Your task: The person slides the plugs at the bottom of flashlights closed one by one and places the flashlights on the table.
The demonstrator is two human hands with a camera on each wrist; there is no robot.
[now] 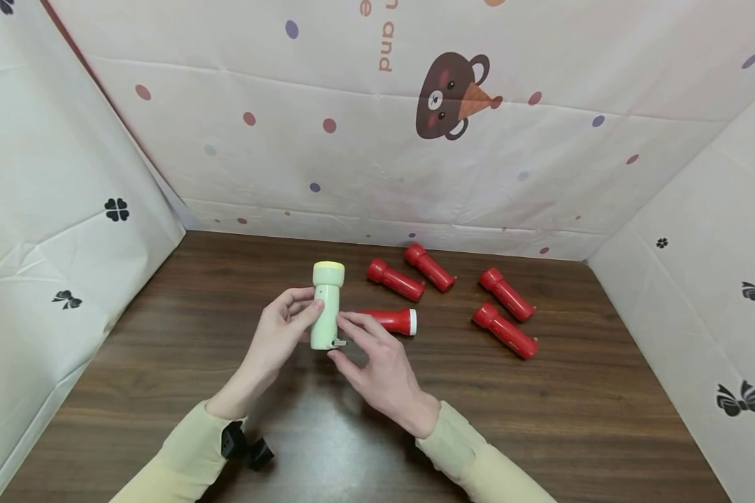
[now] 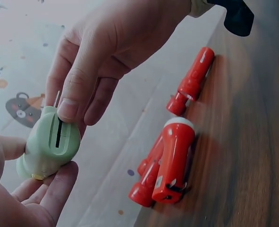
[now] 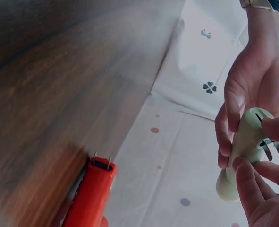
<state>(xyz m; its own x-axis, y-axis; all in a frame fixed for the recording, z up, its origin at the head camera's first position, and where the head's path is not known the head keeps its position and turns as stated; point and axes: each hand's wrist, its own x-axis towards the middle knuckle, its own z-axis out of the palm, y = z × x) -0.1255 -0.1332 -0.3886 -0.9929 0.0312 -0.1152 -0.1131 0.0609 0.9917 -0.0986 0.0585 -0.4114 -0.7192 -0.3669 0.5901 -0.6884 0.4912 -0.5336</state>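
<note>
A light green flashlight point(image 1: 326, 314) is held upright above the table, its wide head with a yellow rim at the top. My left hand point(image 1: 270, 346) grips its body from the left, thumb across the front. From the right, my right hand point(image 1: 384, 363) pinches the lower end between thumb and fingers. In the right wrist view, metal plug prongs point(image 3: 273, 150) stick out near the base, beside the right thumb. The left wrist view shows a dark slot point(image 2: 59, 135) in the base. Just behind the right fingers lies a red flashlight point(image 1: 390, 321) with a white rim, partly hidden.
Several other red flashlights lie further back: one pair point(image 1: 395, 279) behind the hands, another pair point(image 1: 506, 294) to the right. The brown wooden table point(image 1: 572, 419) is bordered by printed white cloth point(image 1: 352, 168) at the back and sides.
</note>
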